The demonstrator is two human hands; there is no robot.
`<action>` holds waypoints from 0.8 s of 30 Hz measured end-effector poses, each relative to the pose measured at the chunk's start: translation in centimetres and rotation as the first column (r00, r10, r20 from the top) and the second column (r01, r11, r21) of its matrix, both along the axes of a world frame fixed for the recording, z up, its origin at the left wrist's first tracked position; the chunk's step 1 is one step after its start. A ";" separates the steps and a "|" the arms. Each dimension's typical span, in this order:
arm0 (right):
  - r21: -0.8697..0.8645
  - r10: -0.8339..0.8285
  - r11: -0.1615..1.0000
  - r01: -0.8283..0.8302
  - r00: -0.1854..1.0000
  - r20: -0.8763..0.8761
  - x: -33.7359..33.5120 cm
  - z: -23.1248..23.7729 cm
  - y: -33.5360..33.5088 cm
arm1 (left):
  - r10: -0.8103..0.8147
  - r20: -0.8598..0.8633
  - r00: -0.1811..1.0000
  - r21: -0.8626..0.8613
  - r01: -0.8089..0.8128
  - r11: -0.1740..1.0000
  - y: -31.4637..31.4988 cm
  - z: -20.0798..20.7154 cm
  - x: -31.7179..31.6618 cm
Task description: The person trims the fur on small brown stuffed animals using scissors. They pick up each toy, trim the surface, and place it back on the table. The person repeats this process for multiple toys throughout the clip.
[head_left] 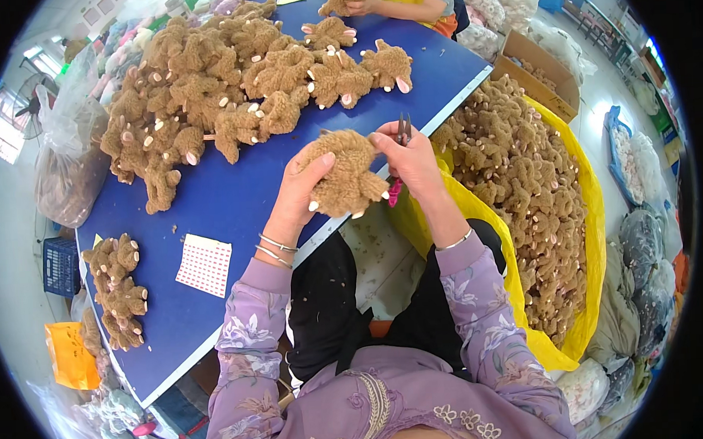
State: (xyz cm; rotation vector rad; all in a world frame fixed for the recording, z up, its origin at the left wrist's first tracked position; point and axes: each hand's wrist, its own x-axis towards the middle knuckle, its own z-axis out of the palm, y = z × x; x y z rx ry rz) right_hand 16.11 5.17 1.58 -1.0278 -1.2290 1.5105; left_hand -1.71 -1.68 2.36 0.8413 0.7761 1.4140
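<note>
Pinched the brown plush with left hand and right hand fingers — gripped scissors in the right too, probably for handiness.

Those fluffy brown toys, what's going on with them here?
A person's left hand grips a brown plush toy by the edge of a blue table, while the right hand pinches its side and also holds pink-handled snips, blades pointing away. More such toys lie heaped on the table, and a large yellow bag on the right holds many. Across the table, another person holds one too.
</note>
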 end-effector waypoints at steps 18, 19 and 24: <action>0.087 -0.113 0.989 0.123 0.987 -0.115 5.1 1.1 2.4 | 0.054 0.045 0.998 -0.027 -0.053 0.998 1.0 -1.3 -0.5; 0.028 0.008 1.000 -0.009 1.000 0.031 4.5 1.4 1.5 | 0.068 0.047 0.997 -0.033 -0.067 0.997 1.0 -1.4 -0.5; 0.289 0.167 0.928 -0.237 0.955 0.247 0.0 0.0 -2.1 | 0.040 0.194 0.980 -0.046 -0.031 0.998 1.3 -1.5 -0.4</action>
